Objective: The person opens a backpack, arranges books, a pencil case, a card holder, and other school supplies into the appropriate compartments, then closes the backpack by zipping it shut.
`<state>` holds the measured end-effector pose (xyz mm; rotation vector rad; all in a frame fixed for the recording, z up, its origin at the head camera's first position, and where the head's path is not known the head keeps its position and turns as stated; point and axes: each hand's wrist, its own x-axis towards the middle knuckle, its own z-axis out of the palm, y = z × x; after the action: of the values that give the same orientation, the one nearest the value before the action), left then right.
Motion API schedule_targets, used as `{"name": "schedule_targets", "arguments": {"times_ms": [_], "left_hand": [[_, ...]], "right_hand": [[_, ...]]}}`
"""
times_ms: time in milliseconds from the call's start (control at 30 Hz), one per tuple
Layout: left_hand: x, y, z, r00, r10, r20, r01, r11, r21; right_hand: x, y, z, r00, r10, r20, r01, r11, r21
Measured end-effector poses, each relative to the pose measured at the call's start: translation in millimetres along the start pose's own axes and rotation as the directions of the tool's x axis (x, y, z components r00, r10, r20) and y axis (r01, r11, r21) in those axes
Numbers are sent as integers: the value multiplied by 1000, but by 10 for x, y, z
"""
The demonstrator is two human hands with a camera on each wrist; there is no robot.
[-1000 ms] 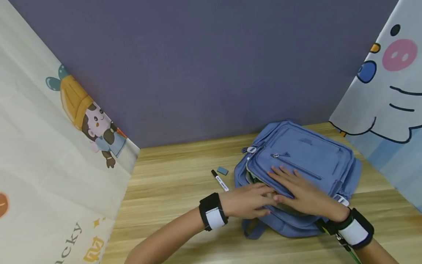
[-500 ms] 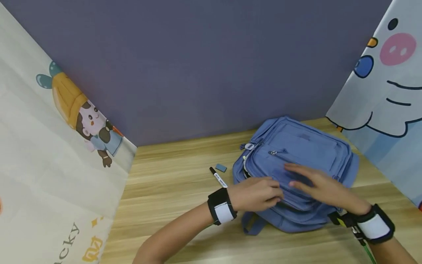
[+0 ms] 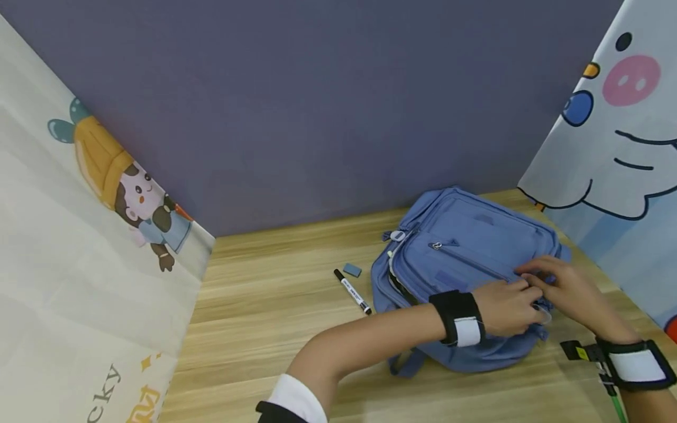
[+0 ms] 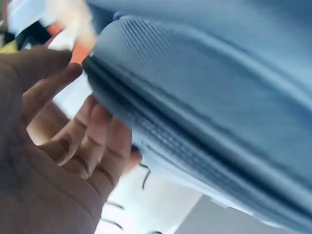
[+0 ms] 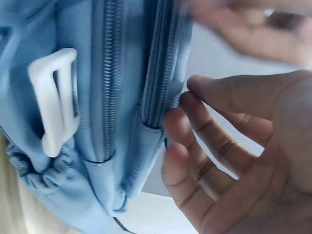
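Note:
A blue backpack (image 3: 460,235) lies on the wooden tabletop, its front pocket with a slanted zip facing up. At its left edge the main compartment gapes a little. My left hand (image 3: 508,308) reaches across it to the right corner; in the left wrist view its curled fingers (image 4: 100,124) hold the zip-lined edge. Beside it, my right hand (image 3: 573,291) grips the same corner. Up close in the right wrist view, its thumb and fingers (image 5: 178,156) meet at the bag's edge, near two zips (image 5: 112,83) and a white plastic buckle (image 5: 54,102).
A black-capped white marker (image 3: 352,292) lies left of the backpack, with a small blue-grey block (image 3: 352,269) just behind it. A dark wall panel (image 3: 338,117) stands at the back. Cartoon-printed sheets (image 3: 634,194) flank the table (image 3: 264,329) on both sides.
Both hands have moved right, from the open edge at the backpack's front left to its right corner. They now grip the edge there. The backpack has stayed in place.

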<state>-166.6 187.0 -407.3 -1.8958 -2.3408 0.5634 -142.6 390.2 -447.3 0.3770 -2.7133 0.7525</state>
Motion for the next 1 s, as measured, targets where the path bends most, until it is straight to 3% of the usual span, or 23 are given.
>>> {"name": "schedule_targets", "arguments": {"times_ms": [100, 300, 433, 567, 700, 767, 867, 933, 1000], "left_hand": [[105, 101, 83, 1000, -23, -11, 24, 995, 101], [209, 192, 178, 998, -56, -16, 57, 987, 153], [228, 238, 250, 996, -45, -82, 60, 978, 202], [242, 245, 278, 998, -21, -53, 32, 977, 213], [241, 232, 279, 1000, 16, -6, -15, 983, 181], [216, 211, 275, 999, 34, 7, -35, 988, 148], [151, 180, 269, 998, 55, 15, -56, 992, 109], [99, 173, 267, 998, 68, 16, -69, 992, 101], [46, 177, 265, 996, 82, 26, -84, 992, 94]], "right_hand": [[-1, 48, 16, 1000, 17, -8, -17, 999, 29], [-47, 122, -3, 1000, 31, 1, -31, 997, 68], [-79, 151, -15, 995, 69, 76, -75, 994, 79], [-128, 223, -20, 980, 86, 178, -102, 991, 83], [-237, 338, 28, 960, -22, 278, -52, 966, 255], [-260, 365, 85, 954, -91, 287, -3, 950, 311], [-251, 346, 181, 967, -121, 224, 72, 974, 214], [-233, 304, 209, 980, -65, 186, 54, 996, 64], [-223, 267, 210, 985, 0, 171, 9, 999, -49]]}}
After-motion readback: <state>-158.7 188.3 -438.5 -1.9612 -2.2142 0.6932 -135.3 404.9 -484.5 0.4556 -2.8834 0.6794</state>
